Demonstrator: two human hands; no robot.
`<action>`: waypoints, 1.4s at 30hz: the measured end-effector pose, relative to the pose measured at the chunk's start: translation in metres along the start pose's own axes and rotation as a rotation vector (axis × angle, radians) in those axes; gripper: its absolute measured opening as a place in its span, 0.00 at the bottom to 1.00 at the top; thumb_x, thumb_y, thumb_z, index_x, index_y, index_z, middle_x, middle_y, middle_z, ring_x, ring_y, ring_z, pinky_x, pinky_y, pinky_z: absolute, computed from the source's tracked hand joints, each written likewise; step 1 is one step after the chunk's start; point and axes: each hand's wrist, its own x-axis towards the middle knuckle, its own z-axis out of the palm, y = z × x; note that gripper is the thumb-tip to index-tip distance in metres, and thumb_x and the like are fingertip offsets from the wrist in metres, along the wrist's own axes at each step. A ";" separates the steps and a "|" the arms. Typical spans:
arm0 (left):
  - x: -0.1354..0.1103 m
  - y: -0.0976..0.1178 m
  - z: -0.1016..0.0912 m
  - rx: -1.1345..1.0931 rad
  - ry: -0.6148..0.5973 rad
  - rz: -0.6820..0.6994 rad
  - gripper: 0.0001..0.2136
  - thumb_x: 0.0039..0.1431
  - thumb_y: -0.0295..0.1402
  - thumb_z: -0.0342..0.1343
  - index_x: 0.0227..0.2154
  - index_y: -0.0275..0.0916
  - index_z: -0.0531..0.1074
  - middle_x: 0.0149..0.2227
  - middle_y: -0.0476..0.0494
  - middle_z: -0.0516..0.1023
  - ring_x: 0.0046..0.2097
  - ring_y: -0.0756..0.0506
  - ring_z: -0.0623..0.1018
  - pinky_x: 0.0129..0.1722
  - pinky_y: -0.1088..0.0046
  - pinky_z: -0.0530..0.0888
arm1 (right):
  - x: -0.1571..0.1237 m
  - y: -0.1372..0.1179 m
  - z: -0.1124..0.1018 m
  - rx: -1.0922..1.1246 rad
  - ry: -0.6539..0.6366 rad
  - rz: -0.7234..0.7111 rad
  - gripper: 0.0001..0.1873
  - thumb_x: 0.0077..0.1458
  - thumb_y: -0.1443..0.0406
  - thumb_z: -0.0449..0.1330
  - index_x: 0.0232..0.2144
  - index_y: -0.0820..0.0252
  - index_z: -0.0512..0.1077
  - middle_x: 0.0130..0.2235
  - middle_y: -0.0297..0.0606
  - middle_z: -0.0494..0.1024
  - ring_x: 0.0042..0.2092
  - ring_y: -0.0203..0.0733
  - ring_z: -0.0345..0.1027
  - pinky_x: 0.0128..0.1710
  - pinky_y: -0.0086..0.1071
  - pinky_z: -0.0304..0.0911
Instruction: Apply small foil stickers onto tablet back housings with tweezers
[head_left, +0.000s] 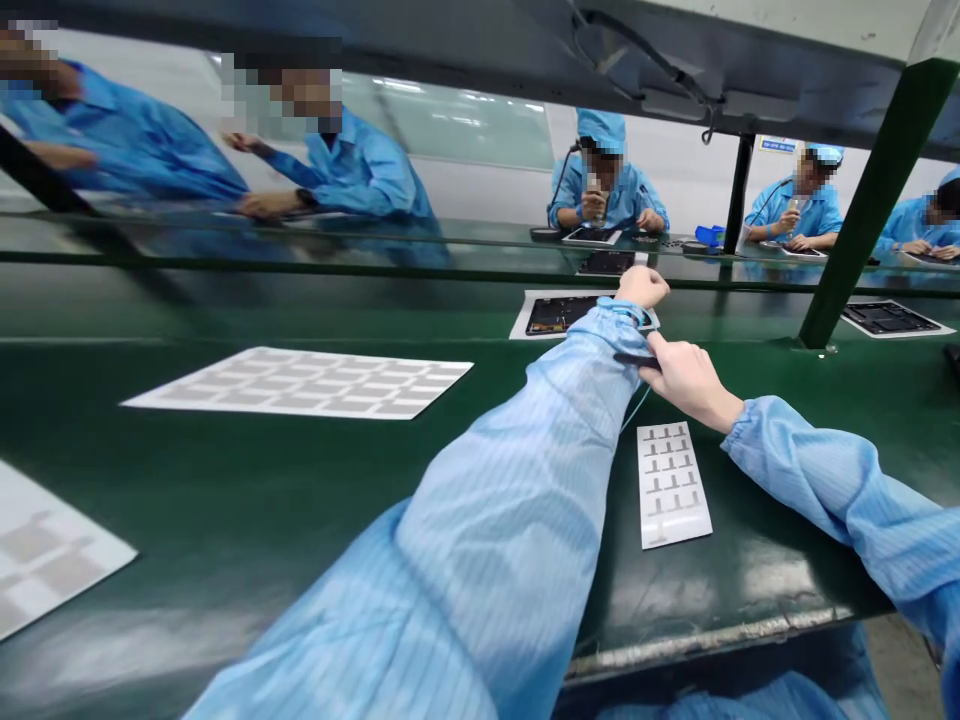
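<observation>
My left hand is stretched far forward at the back of the bench, fingers curled; whatever they hold, if anything, is hidden. A blue wrist strap with a thin cord circles that wrist. Below the hand and sleeve lies a black electronic device panel on a white sheet, partly covered by my arm. My right hand is closed around a slim black tool, its tip pointing left across my left sleeve. Nearer me, a small white sheet carries rows of grey T-shaped pieces.
A large sheet of grey stickers lies left, another sheet at the left edge. Beyond the bench is a conveyor carrying another black panel. A green post and overhead shelf frame the space. Several co-workers sit opposite.
</observation>
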 end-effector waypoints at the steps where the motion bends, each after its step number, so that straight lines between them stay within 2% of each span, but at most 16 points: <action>1: -0.002 0.002 -0.003 -0.062 -0.005 -0.017 0.15 0.69 0.39 0.58 0.52 0.36 0.71 0.52 0.39 0.74 0.50 0.40 0.78 0.49 0.57 0.78 | -0.004 -0.001 0.003 -0.001 0.002 -0.043 0.14 0.68 0.60 0.60 0.51 0.64 0.72 0.43 0.40 0.79 0.40 0.43 0.76 0.42 0.41 0.74; 5: -0.020 0.016 -0.018 -0.286 -0.066 -0.032 0.15 0.70 0.40 0.57 0.52 0.35 0.71 0.50 0.39 0.76 0.46 0.43 0.79 0.46 0.60 0.79 | -0.026 -0.005 0.008 0.056 0.020 -0.311 0.09 0.68 0.67 0.57 0.46 0.64 0.73 0.37 0.38 0.81 0.34 0.39 0.75 0.34 0.31 0.68; 8: -0.048 0.023 -0.034 -0.379 -0.147 0.033 0.14 0.70 0.41 0.56 0.49 0.34 0.72 0.47 0.40 0.77 0.45 0.43 0.79 0.45 0.60 0.78 | -0.049 0.004 0.013 0.139 0.033 -0.521 0.07 0.65 0.66 0.56 0.39 0.61 0.74 0.29 0.33 0.80 0.29 0.36 0.73 0.27 0.27 0.58; 11: -0.088 0.022 -0.051 -0.369 -0.291 0.121 0.11 0.69 0.39 0.57 0.40 0.34 0.75 0.41 0.43 0.78 0.43 0.44 0.79 0.46 0.61 0.77 | -0.074 0.025 0.023 0.225 0.063 -0.569 0.10 0.65 0.65 0.55 0.33 0.59 0.74 0.26 0.33 0.79 0.26 0.34 0.70 0.24 0.28 0.53; 13: -0.116 0.019 -0.060 -0.310 -0.383 0.185 0.10 0.66 0.36 0.57 0.34 0.35 0.76 0.35 0.45 0.79 0.40 0.44 0.79 0.47 0.61 0.76 | -0.083 0.042 0.029 0.281 0.072 -0.519 0.11 0.65 0.66 0.55 0.30 0.60 0.74 0.27 0.34 0.79 0.26 0.34 0.70 0.24 0.27 0.55; 15: -0.143 0.017 -0.063 -0.248 -0.458 0.263 0.10 0.63 0.36 0.54 0.34 0.36 0.77 0.36 0.45 0.80 0.42 0.42 0.79 0.49 0.62 0.74 | -0.085 0.057 0.032 0.327 0.063 -0.435 0.11 0.66 0.65 0.58 0.30 0.61 0.74 0.29 0.35 0.80 0.27 0.34 0.71 0.27 0.26 0.60; 17: -0.167 0.015 -0.057 -0.199 -0.528 0.351 0.12 0.60 0.38 0.55 0.42 0.38 0.78 0.46 0.43 0.80 0.51 0.38 0.77 0.55 0.60 0.71 | -0.079 0.070 0.032 0.345 0.039 -0.321 0.13 0.67 0.63 0.59 0.30 0.63 0.74 0.29 0.34 0.79 0.29 0.35 0.72 0.30 0.28 0.66; 19: -0.187 0.011 -0.042 -0.160 -0.602 0.441 0.18 0.59 0.39 0.57 0.51 0.39 0.75 0.60 0.37 0.73 0.63 0.33 0.68 0.62 0.55 0.66 | -0.068 0.080 0.030 0.326 0.001 -0.190 0.17 0.70 0.61 0.57 0.30 0.64 0.74 0.27 0.32 0.77 0.29 0.35 0.73 0.33 0.30 0.69; 22: -0.205 0.004 -0.013 -0.106 -0.668 0.543 0.24 0.64 0.42 0.55 0.60 0.39 0.69 0.68 0.33 0.62 0.69 0.27 0.58 0.65 0.45 0.61 | -0.049 0.092 0.027 0.238 -0.093 -0.025 0.17 0.71 0.60 0.56 0.31 0.65 0.74 0.28 0.30 0.76 0.29 0.36 0.74 0.36 0.33 0.73; 26: -0.209 -0.004 0.012 -0.047 -0.641 0.617 0.24 0.71 0.44 0.47 0.64 0.39 0.63 0.69 0.30 0.59 0.70 0.24 0.56 0.63 0.36 0.58 | -0.020 0.103 0.031 0.068 -0.190 0.114 0.11 0.67 0.60 0.61 0.41 0.64 0.75 0.40 0.37 0.79 0.40 0.41 0.76 0.43 0.40 0.74; 30: -0.209 -0.005 0.015 0.000 -0.608 0.644 0.23 0.72 0.43 0.45 0.65 0.41 0.62 0.69 0.31 0.60 0.69 0.24 0.57 0.63 0.35 0.59 | 0.012 0.115 0.038 -0.048 -0.214 0.214 0.13 0.68 0.60 0.61 0.49 0.62 0.74 0.49 0.42 0.77 0.47 0.45 0.75 0.48 0.45 0.73; 35: -0.212 -0.003 0.014 0.066 -0.607 0.637 0.23 0.70 0.41 0.48 0.65 0.41 0.63 0.69 0.33 0.60 0.69 0.24 0.58 0.63 0.36 0.62 | 0.041 0.134 0.045 -0.126 -0.195 0.300 0.15 0.68 0.60 0.61 0.52 0.62 0.73 0.52 0.43 0.76 0.49 0.47 0.74 0.49 0.46 0.73; 42: -0.211 -0.004 0.014 0.087 -0.595 0.627 0.22 0.70 0.39 0.49 0.64 0.43 0.64 0.68 0.34 0.62 0.69 0.25 0.60 0.62 0.38 0.65 | 0.045 0.140 0.052 -0.148 -0.189 0.324 0.15 0.68 0.60 0.61 0.52 0.61 0.73 0.52 0.43 0.76 0.49 0.47 0.74 0.49 0.46 0.73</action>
